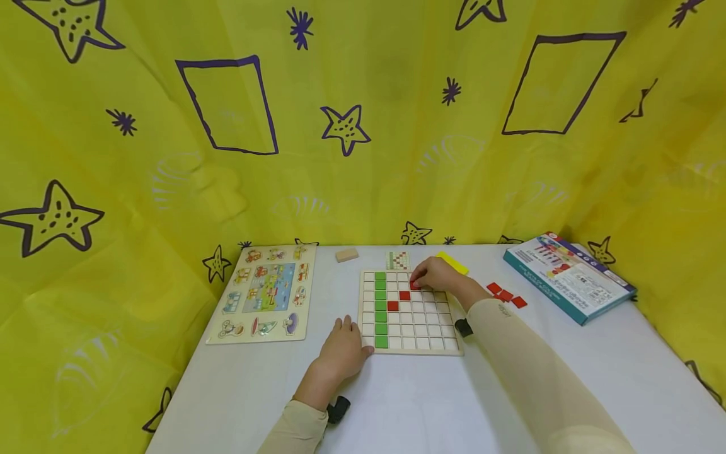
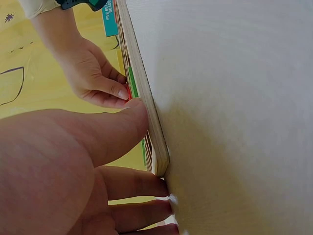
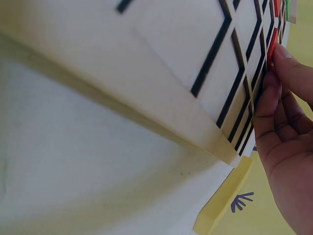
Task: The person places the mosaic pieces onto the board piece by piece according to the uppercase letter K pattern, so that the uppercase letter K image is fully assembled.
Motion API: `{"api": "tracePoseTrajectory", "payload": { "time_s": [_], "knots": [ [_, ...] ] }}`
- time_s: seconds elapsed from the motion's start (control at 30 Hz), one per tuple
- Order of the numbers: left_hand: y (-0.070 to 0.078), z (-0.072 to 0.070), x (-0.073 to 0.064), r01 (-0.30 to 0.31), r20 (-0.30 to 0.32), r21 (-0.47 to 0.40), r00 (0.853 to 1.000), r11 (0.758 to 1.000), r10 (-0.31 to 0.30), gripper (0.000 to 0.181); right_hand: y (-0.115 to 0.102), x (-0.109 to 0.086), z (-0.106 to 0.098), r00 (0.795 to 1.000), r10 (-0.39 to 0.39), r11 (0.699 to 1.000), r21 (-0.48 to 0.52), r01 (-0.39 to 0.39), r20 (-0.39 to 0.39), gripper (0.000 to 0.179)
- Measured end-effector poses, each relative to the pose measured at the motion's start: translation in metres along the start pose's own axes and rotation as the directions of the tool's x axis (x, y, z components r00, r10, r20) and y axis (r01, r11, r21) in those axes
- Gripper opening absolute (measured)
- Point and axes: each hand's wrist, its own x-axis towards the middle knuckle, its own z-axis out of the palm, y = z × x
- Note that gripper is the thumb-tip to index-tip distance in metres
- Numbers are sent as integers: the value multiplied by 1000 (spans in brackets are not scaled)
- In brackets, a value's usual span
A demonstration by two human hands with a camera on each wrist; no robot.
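A wooden grid board (image 1: 416,353) lies on the table, with a column of green squares (image 1: 380,315) near its left side. Two red squares (image 1: 404,296) sit diagonally on the grid. My right hand (image 1: 437,275) pinches another red square tile (image 3: 272,49) at the board's upper part, one cell up and right of that diagonal. Whether the tile lies fully in its cell is hidden by the fingers. My left hand (image 1: 343,350) rests at the board's near left corner, thumb against the near edge and extended fingers beside the left side.
Behind the board are a small pattern card (image 1: 397,260), a yellow strip (image 1: 452,262) and a wooden block (image 1: 347,255). Several loose red tiles (image 1: 505,295) lie to the right, near a teal-sided box (image 1: 567,274). A picture puzzle (image 1: 227,337) lies at left.
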Motion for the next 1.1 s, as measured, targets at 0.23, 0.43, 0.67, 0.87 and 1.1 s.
{"api": "tracePoseTrajectory", "payload": {
  "time_s": [0.23,0.43,0.67,0.87,1.1],
  "knots": [
    [1,0,0,6,2,3,1000,1000,-6,70,0,-2,1,1000,13,1000,26,-13,-4,6],
    [1,-1,0,8,3,-2,1000,1000,-8,70,0,-3,1,1000,-5,1000,13,5,-12,7],
    [2,-2,-1,28,18,-19,999,999,-27,71,-3,-7,2,1000,10,999,32,-9,-12,9],
    [2,-1,-1,20,21,-11,1000,1000,-20,70,-4,-15,0,998,20,999,46,-17,-52,14],
    [0,0,0,12,18,-5,1000,1000,-12,71,3,-33,-12,992,-2,1000,3,2,-127,16]
  ]
}}
